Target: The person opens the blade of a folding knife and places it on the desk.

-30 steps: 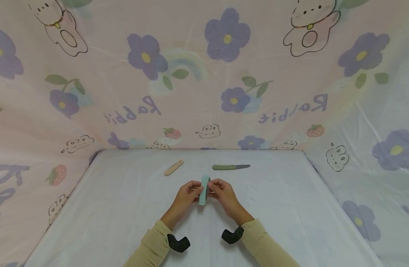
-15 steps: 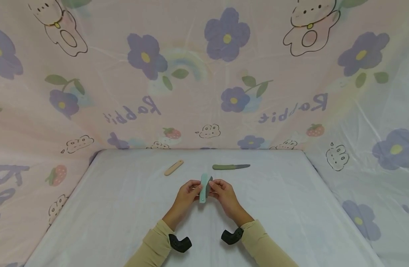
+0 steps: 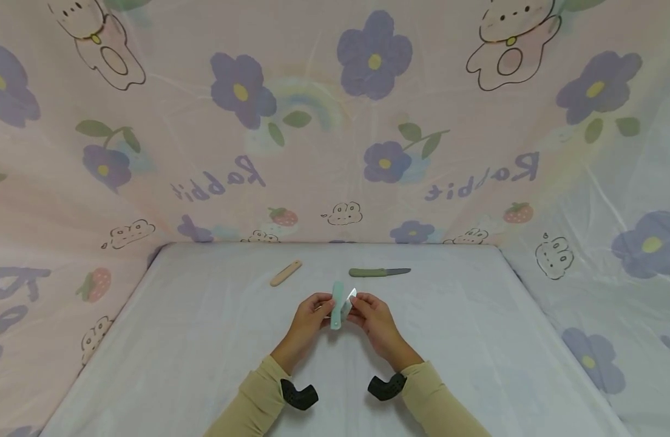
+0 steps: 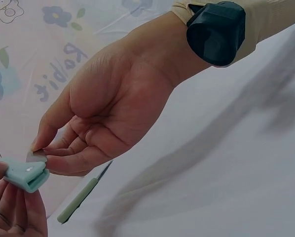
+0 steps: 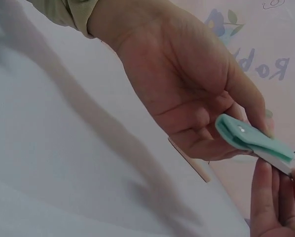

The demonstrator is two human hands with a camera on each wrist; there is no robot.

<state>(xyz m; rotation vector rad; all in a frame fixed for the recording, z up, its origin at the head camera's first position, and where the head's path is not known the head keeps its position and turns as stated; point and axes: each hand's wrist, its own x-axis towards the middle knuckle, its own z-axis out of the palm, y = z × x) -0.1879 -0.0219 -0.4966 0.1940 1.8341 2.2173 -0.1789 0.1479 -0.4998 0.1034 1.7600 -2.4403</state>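
A folding knife with a turquoise handle (image 3: pixel 337 308) is held between both hands above the middle of the table in the head view. My left hand (image 3: pixel 306 320) grips the handle between thumb and fingers. The thumb and fingers of my right hand (image 3: pixel 376 320) pinch the blade (image 3: pixel 351 297), which stands out at an angle from the handle. In the left wrist view, the right hand (image 4: pixel 120 94) pinches the grey blade beside the handle's slot. The right wrist view shows the left hand (image 5: pixel 182 84) on the handle, with the blade partly hidden by fingers.
Behind the hands lies a green-handled knife (image 3: pixel 368 272), its blade pointing right. A flat tan strip (image 3: pixel 286 273) with a small hole lies at the back left. The white-covered table (image 3: pixel 193 340) meets printed fabric walls (image 3: pixel 313 145) at its back and sides.
The blade has swung farther out from the turquoise handle, toward the right. The right hand has moved slightly right with it. The left hand keeps its hold on the handle.
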